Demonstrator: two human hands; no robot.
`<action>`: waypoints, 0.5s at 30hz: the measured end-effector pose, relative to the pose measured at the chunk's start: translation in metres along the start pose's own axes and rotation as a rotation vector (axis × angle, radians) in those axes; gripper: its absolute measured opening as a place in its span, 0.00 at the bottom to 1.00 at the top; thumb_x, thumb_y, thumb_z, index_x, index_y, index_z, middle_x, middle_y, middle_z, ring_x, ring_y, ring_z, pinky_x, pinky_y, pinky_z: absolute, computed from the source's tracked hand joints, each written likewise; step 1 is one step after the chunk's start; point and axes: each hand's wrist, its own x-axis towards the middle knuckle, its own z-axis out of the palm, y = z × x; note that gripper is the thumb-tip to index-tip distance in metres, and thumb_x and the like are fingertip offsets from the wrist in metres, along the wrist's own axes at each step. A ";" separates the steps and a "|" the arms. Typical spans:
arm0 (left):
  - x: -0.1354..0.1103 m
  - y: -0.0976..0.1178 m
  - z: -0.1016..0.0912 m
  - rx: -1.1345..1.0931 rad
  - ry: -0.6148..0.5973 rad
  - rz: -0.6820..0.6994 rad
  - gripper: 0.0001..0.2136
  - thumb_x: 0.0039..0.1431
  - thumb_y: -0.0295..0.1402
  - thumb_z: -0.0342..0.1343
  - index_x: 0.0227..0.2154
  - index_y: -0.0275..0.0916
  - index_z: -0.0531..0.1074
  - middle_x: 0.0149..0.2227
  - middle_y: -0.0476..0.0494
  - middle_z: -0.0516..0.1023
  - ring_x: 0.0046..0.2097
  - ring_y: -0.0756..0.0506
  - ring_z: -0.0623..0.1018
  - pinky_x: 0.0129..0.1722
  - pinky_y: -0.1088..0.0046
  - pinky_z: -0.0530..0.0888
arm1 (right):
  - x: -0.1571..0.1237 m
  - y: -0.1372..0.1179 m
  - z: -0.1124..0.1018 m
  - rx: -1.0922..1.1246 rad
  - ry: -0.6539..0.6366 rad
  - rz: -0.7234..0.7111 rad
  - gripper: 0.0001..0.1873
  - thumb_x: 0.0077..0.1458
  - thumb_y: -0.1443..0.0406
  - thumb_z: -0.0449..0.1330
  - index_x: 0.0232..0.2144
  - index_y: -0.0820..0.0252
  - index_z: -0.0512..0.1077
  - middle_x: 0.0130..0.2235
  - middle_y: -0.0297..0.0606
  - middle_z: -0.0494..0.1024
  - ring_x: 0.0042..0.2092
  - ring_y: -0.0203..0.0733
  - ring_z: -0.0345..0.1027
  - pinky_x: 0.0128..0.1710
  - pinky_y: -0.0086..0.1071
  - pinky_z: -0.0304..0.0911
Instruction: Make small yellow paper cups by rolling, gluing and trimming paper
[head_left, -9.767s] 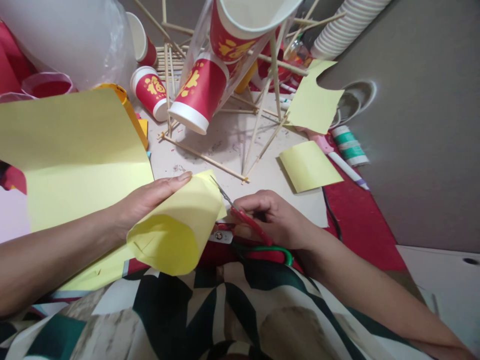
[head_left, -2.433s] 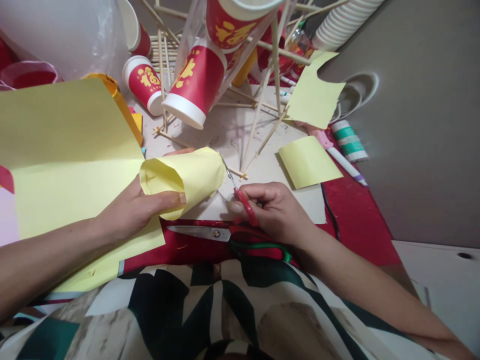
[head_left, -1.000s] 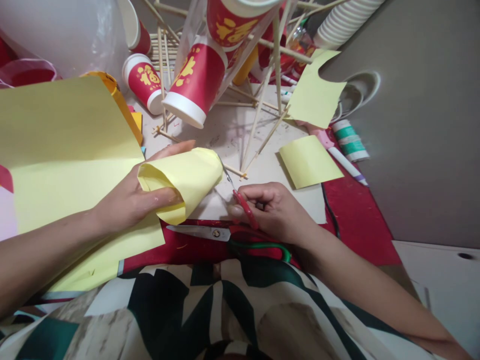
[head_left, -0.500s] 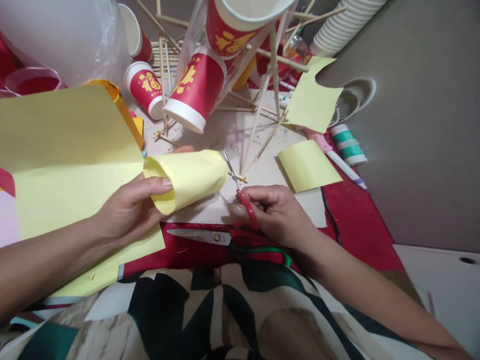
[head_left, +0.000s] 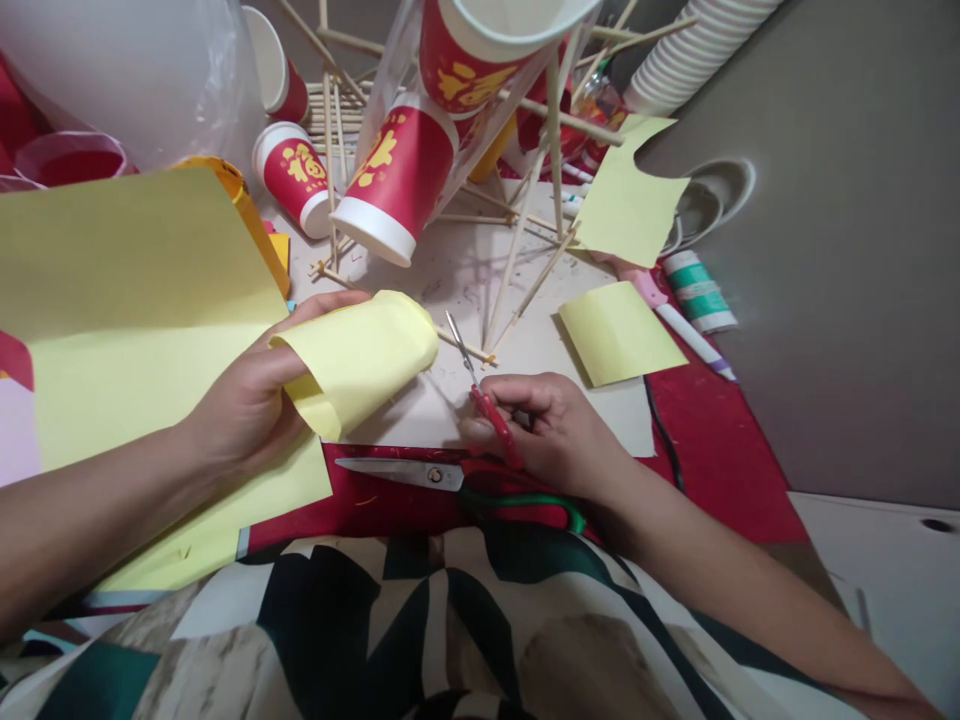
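A curled, folded piece of yellow paper [head_left: 367,350] is gripped by my left hand [head_left: 251,395], whose thumb tucks inside the curl. My right hand [head_left: 559,430] is closed around the red handles of small scissors [head_left: 487,400]. Their metal blades point up and away, just right of the paper's rounded end and apart from it. Below my hands, larger scissors [head_left: 405,472] with a green handle lie on the red cloth. A big yellow sheet [head_left: 150,300] spreads beneath and behind my left hand.
A frame of wooden sticks [head_left: 517,230] stands ahead, with red paper cups [head_left: 405,170] in clear plastic close by. On the right lie a small yellow paper piece [head_left: 621,332], a cut yellow sheet [head_left: 637,200], a marker [head_left: 694,340] and a green-white roll [head_left: 699,290]. A grey wall rises there.
The yellow paper has moved left and tilted in my left hand, with the thumb now deeper inside. The small scissors stay nearly in place.
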 end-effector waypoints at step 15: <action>0.001 0.004 -0.006 0.205 -0.074 -0.061 0.24 0.49 0.30 0.63 0.52 0.43 0.72 0.48 0.46 0.79 0.40 0.45 0.80 0.32 0.76 0.75 | 0.004 0.008 0.003 -0.182 0.023 -0.093 0.28 0.50 0.52 0.65 0.16 0.57 0.53 0.19 0.26 0.51 0.24 0.29 0.42 0.22 0.28 0.42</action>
